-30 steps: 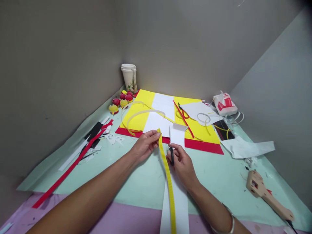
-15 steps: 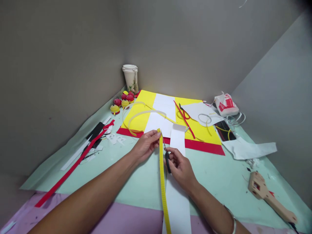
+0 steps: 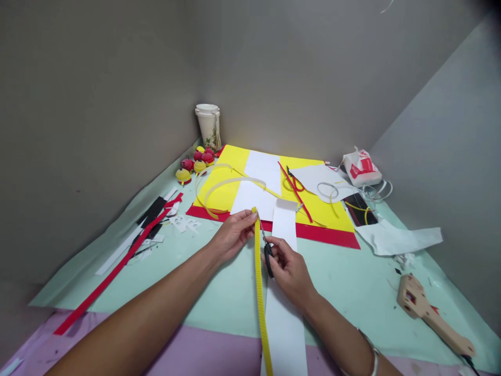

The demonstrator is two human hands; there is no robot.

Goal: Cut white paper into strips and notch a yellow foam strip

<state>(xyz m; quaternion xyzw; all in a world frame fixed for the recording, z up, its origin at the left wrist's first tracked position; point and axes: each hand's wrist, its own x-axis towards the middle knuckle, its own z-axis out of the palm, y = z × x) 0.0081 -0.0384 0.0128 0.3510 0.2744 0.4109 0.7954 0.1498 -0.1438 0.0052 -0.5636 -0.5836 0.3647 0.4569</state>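
Observation:
Between its thumb and fingers, my left hand (image 3: 237, 233) pinches the upper end of a yellow ribbed strip (image 3: 259, 292), which hangs down toward the near edge of the table. My right hand (image 3: 288, 269) grips small black-handled scissors (image 3: 268, 259), their blades pointing up along the strip's right side close to my left fingertips. Whether the blades touch the strip I cannot tell. Under my right hand lies a long white paper strip (image 3: 285, 324), its far end curled over near the yellow board.
A yellow, white and red board (image 3: 219, 193) lies ahead, bearing loose strips and orange-handled scissors (image 3: 293, 183). Red and yellow round pieces (image 3: 188, 165) sit by a white cup (image 3: 208, 125). A glue gun (image 3: 434, 316) rests at right; a red strip (image 3: 117, 269) at left.
The whole view has shifted very slightly. Both hands, the yellow strip and the scissors keep almost the same position.

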